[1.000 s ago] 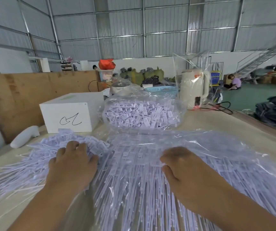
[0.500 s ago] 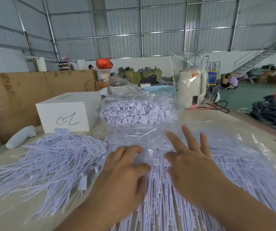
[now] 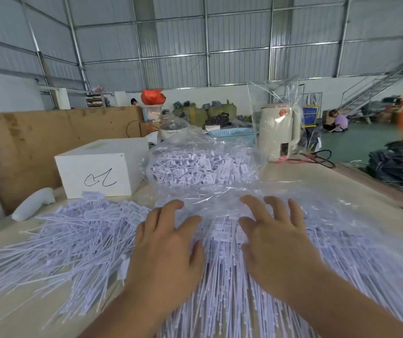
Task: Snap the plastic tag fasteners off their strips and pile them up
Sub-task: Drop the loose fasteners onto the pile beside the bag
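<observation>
A loose pile of pale lilac tag fasteners [image 3: 78,237] spreads over the table's left side. A clear plastic bag [image 3: 356,230] full of fastener strips lies in front of me. My left hand [image 3: 168,247] rests palm down on the strips at the bag's mouth, fingers relaxed. My right hand [image 3: 273,237] lies flat beside it, fingers spread over the bag and strips. Neither hand grips anything. A second clear bag of fasteners [image 3: 203,167] sits behind.
A white box with a scribble [image 3: 100,172] stands at back left, a white handle-shaped object [image 3: 33,203] beside it. A cream kettle in plastic wrap [image 3: 278,132] and a blue basket [image 3: 234,134] stand behind. A brown board [image 3: 37,140] walls the left. The table edge runs along the right.
My left hand moved right from the loose pile onto the bagged strips. My right hand opened from a curled hold and spread its fingers flat.
</observation>
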A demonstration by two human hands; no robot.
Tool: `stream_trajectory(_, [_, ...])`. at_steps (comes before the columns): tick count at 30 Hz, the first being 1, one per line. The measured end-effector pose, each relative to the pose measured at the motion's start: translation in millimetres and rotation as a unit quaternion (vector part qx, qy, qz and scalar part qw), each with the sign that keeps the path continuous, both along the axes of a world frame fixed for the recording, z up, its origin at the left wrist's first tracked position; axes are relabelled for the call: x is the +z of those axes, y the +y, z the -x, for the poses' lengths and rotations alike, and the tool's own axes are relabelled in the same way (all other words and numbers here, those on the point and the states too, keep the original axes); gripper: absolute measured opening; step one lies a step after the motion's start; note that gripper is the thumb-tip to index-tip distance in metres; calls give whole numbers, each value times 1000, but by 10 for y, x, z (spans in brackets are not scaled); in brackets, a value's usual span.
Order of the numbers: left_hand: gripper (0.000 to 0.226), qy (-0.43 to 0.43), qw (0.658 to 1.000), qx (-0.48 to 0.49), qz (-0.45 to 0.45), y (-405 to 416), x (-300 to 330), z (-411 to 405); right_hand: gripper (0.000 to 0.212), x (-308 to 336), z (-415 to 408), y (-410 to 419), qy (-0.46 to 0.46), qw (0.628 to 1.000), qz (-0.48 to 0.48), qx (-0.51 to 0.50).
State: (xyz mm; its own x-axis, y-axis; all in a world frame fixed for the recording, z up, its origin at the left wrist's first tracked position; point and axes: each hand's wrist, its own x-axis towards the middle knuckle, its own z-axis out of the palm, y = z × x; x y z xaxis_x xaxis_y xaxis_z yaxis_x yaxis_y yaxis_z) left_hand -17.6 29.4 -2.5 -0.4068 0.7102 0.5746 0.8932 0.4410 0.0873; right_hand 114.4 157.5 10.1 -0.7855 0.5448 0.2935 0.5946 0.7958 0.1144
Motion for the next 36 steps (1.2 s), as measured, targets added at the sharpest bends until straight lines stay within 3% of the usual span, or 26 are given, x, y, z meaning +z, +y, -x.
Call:
stream_trajectory(4, [33,60,997,27,36,50,89,-50,24,113,-28,-54,112,993,-18,33])
stream_trajectory(7, [46,48,989,64,126,133,120,-98,15,148,-59,-111,80,995,30,48])
stream_trajectory(9, [39,48,986,77,140,182,139,-99,18,139,-92,-80,64,994,84,40])
stream_trajectory(11, [32,61,987,64,135,197,199,-117,16,118,-105,9,69,992,94,37])
stream_trajectory(16, [29,68,997,-32,17,153,120,-146,18,8,-82,270,101,992,75,32])
stream_trajectory(18, [33,75,996,-41,15,139,64,-151,32,-60,-55,334,68,994,80,21])
stream_trajectory(20, [32,63,997,-45,7,125,43,-133,44,-107,-34,374,42,995,89,11])
stream_trajectory(24, [43,-28,999,-45,9,131,12,-103,30,-66,-35,331,97,990,93,35])
stream_trajectory(27, [58,-94,995,-35,18,130,-38,-76,33,21,-55,244,138,988,65,39])
stream_trajectory(32, [40,-114,992,-48,-7,102,-26,-66,36,157,-99,47,170,983,14,74])
stream_trajectory(36, [49,-149,986,-56,-40,100,-16,-92,27,221,-178,-43,193,968,18,158])
